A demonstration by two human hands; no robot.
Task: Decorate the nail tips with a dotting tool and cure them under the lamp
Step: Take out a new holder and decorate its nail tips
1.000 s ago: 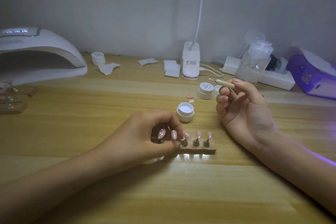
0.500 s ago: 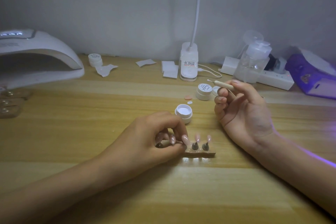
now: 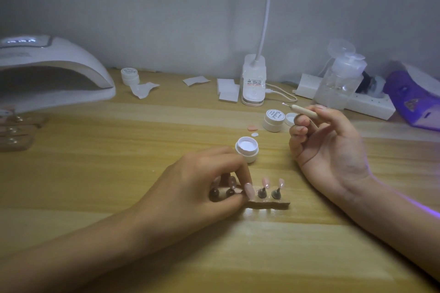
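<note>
A small wooden holder point(image 3: 269, 205) on the table carries several pink nail tips point(image 3: 265, 182) on dark stands. My left hand point(image 3: 202, 185) grips its left end, with the fingers curled over the left stands and hiding part of them. My right hand point(image 3: 328, 147) is raised to the right, palm up, pinching a cream dotting tool point(image 3: 303, 109) whose metal tip points left. An open white gel pot point(image 3: 247, 147) stands just behind the holder. The white curing lamp point(image 3: 52, 74) sits at the far left with its mouth facing me.
A closed gel pot point(image 3: 274, 120) and its lid are near my right hand, with two loose nail tips point(image 3: 252, 128) beside them. Behind stand a desk-lamp base point(image 3: 253, 81), wipes point(image 3: 227, 93), a pump bottle point(image 3: 340, 83), a power strip and a purple box point(image 3: 414, 100). More wooden holders point(image 3: 16, 135) lie at the left edge.
My left hand has shifted its hold on the holder, fingers now further over its left stands. My right hand with the dotting tool has hardly moved.
</note>
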